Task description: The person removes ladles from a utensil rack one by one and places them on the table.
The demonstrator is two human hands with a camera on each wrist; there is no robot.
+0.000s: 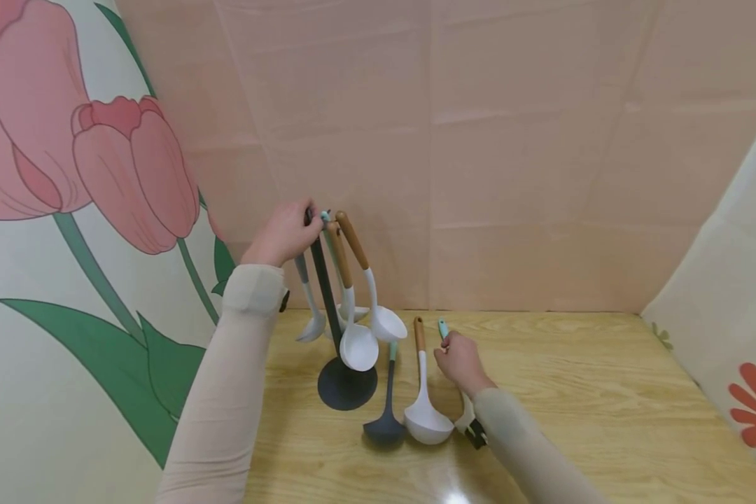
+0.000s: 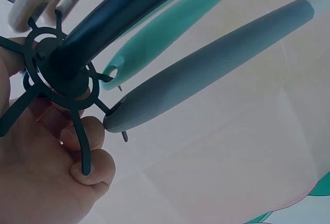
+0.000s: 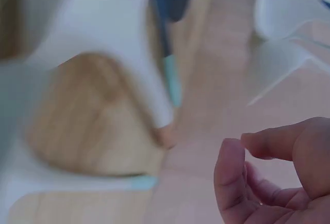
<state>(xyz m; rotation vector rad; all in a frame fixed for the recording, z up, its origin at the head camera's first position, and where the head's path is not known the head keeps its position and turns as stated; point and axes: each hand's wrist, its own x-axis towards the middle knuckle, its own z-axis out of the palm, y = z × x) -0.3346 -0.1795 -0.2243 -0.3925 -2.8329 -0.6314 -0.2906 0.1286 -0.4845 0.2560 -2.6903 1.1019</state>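
Note:
My left hand (image 1: 290, 234) grips the top of a black utensil stand (image 1: 320, 269), its fingers curled behind the hooked ring (image 2: 62, 97). Ladles hang from the hooks: two white ones with wooden handles (image 1: 359, 348) (image 1: 389, 324), one with a grey handle (image 2: 221, 64), and one with a green handle (image 2: 165, 38). My right hand (image 1: 463, 360), fingers loosely bent and holding nothing, is over a pale ladle with a green handle (image 1: 443, 327) on the table. To its left lie a white wooden-handled ladle (image 1: 423, 420) and a dark grey ladle (image 1: 384, 428).
The stand's round black base (image 1: 340, 395) is at the left of the wood-grain table (image 1: 605, 392). A pinkish sheet (image 1: 510, 175) hangs behind it. A tulip-patterned wall (image 1: 120, 182) closes the left side, a flowered one (image 1: 743, 294) the right.

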